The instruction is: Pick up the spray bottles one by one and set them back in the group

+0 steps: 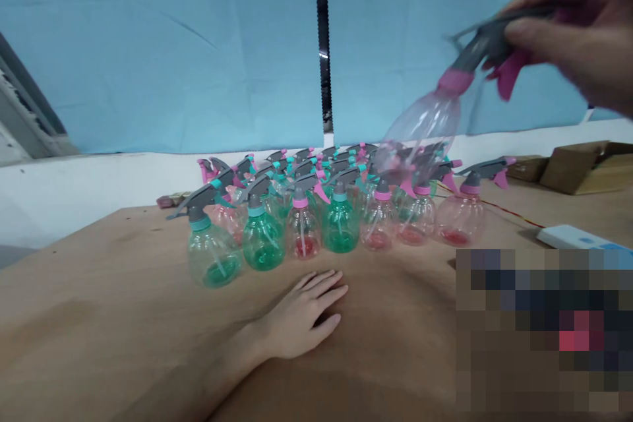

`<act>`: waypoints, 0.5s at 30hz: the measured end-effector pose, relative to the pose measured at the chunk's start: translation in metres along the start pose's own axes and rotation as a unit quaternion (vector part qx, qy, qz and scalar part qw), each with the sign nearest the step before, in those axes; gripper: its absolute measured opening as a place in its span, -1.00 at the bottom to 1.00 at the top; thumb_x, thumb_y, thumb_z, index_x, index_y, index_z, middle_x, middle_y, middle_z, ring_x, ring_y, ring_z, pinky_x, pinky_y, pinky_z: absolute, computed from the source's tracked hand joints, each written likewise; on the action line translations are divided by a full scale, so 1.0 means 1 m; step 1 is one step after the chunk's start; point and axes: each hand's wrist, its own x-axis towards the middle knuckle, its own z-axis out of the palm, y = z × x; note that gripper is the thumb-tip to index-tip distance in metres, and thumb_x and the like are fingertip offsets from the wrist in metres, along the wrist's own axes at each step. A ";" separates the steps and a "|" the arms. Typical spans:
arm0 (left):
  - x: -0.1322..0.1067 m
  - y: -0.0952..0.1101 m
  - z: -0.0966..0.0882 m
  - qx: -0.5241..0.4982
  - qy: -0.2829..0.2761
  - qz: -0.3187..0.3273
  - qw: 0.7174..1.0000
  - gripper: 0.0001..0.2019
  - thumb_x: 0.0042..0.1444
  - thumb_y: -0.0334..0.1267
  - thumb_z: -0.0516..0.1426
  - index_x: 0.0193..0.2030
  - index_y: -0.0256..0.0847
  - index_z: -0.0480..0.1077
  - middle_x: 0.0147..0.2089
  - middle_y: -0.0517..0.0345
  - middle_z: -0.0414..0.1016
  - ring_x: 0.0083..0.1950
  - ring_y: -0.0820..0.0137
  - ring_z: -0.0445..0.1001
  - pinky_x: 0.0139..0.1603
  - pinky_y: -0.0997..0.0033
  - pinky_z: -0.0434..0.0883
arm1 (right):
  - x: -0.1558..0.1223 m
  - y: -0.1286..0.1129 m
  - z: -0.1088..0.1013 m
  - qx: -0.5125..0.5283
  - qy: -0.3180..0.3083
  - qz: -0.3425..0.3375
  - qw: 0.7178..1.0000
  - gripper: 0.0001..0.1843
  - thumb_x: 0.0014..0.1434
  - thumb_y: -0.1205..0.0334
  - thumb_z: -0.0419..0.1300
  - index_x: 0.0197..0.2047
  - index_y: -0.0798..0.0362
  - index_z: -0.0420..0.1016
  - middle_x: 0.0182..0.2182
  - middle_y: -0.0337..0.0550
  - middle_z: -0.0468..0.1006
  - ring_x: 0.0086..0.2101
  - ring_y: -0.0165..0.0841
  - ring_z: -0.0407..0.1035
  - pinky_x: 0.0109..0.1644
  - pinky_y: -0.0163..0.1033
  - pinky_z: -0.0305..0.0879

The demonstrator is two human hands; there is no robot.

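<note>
A clear pinkish spray bottle slants from the right hand.

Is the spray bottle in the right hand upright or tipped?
Tipped: the spray bottle slants, its pink collar up toward the right hand and its clear body running down to the left.

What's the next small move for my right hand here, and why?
Probably tip the raised pink-collared spray bottle upright: your right hand grips it by its grey sprayer head at a slant, and its base overlaps the standing spray bottles in view.
</note>
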 end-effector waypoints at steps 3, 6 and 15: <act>0.000 0.000 0.001 -0.010 0.016 -0.004 1.000 -0.56 0.20 -0.16 -0.06 0.22 -0.14 0.15 0.30 0.10 0.09 0.31 0.27 0.04 0.28 0.11 0.06 | -0.040 -0.029 0.025 0.038 -0.117 -0.006 0.992 -0.72 0.10 0.15 0.15 -0.16 0.09 0.51 -0.44 -0.17 0.55 -0.44 -0.41 0.41 -0.42 -0.27 0.24; 0.001 0.000 0.004 -0.013 0.051 -0.039 0.998 -0.54 0.18 -0.21 -0.06 0.23 -0.17 0.10 0.28 0.07 0.14 0.27 0.28 0.13 0.25 0.14 0.13 | -0.073 -0.038 0.054 0.069 -0.202 -0.076 0.974 -0.77 0.15 0.14 0.12 -0.18 0.04 0.49 -0.38 -0.19 0.55 -0.44 -0.37 0.41 -0.42 -0.25 0.31; 0.000 0.000 0.007 -0.031 0.162 -0.082 0.983 -0.44 0.17 -0.32 -0.11 0.30 -0.17 -0.22 0.31 0.00 0.06 0.26 0.25 0.15 0.20 0.15 0.22 | -0.108 -0.032 0.103 0.109 -0.284 -0.093 0.948 -0.78 0.19 0.20 0.03 -0.14 0.01 0.43 -0.21 -0.16 0.51 -0.22 -0.29 0.40 -0.18 -0.17 0.33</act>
